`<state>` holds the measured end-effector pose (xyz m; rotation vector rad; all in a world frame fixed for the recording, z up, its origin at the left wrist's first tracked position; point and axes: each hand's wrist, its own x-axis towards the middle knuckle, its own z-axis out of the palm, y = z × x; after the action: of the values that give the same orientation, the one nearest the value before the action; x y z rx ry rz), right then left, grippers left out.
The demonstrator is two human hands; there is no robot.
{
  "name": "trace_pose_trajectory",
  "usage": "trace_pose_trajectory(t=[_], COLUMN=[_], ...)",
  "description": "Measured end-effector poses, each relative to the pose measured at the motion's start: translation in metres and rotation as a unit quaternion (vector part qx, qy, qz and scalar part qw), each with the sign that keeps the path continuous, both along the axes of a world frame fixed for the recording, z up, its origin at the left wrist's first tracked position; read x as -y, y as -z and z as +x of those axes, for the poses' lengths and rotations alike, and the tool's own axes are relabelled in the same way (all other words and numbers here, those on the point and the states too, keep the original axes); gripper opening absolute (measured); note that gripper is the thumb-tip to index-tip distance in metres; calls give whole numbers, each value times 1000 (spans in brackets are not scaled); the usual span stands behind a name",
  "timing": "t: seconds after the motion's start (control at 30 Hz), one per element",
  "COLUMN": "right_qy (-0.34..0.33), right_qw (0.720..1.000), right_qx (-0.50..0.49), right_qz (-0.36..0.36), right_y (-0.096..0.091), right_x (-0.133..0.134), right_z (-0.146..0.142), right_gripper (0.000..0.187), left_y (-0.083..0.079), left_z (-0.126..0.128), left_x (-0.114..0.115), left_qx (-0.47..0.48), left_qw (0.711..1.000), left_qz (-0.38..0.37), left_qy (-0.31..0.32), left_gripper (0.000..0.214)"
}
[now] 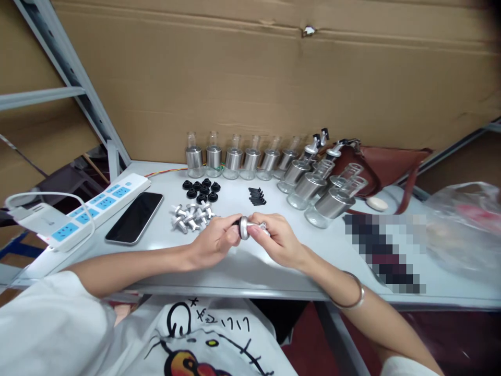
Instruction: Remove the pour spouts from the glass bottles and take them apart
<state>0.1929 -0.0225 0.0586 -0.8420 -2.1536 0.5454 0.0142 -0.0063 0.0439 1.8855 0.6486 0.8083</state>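
Observation:
My left hand (214, 241) and my right hand (276, 237) meet over the table's middle, both pinched on a small silver metal pourer cap (245, 227) with a dark part at its left end. Just behind my left hand lies a heap of several silver metal pourer parts (190, 215). Farther back sit several black rubber rings (202, 190) and a small pile of black pins (257, 196). Along the back stands a row of glass bottles with metal collars (235, 159), and more such bottles (319, 190) lean at the right, some with spouts fitted.
A black phone (135, 216) and a white power strip with blue sockets (96, 204) lie at the left. A brown bag (385, 167) and a clear plastic bag (465, 227) sit at the right. Cardboard (274, 78) walls the back. The table's front edge (235, 292) runs below my hands.

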Motion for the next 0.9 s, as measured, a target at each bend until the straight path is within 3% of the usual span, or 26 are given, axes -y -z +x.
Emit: trace_pose_trajectory(t=[0.13, 0.23, 0.3, 0.37, 0.47, 0.57, 0.63, 0.67, 0.73, 0.77, 0.83, 0.9], right_qy=[-23, -63, -88, -113, -138, -68, 7, 32, 51, 53, 54, 65], right_qw=[976, 921, 883, 873, 896, 924, 935, 939, 959, 975, 996, 980], right_qx=[0, 65, 120, 167, 214, 203, 148, 111, 40, 5, -66, -124], right_qz=[216, 379, 446, 443, 365, 316, 321, 323, 277, 216, 30, -139], right_y=[2, -2, -6, -9, -12, -13, -11, -9, -5, -3, 3, 8], right_x=[-2, -5, -6, -6, -4, 0, 2, 3, 4, 3, -1, -9], right_z=[-6, -4, -1, 2, 6, 6, 2, -1, -6, -9, -11, -10], right_gripper=[37, 36, 31, 25, 18, 18, 25, 29, 39, 44, 50, 50], left_y=[-16, -18, -19, -22, -30, -36, -38, -37, -36, -36, -37, -41], left_z=[-9, -18, -23, -26, -28, -28, -28, -29, -30, -31, -34, -38], left_x=[6, 12, 17, 21, 26, 23, 16, 12, 1, -5, -18, -34], left_qx=[-22, -45, -59, -70, -85, -77, -89, -108, -152, -171, -205, -277], left_qw=[999, 993, 980, 962, 935, 937, 961, 976, 983, 962, 876, 790], left_qz=[-11, -84, -155, -229, -312, -305, -224, -148, 78, 211, 436, 547], left_qy=[39, 75, 108, 128, 143, 148, 135, 118, 64, 32, -2, -8], left_gripper=[51, 60, 64, 65, 63, 59, 54, 51, 46, 43, 40, 37])
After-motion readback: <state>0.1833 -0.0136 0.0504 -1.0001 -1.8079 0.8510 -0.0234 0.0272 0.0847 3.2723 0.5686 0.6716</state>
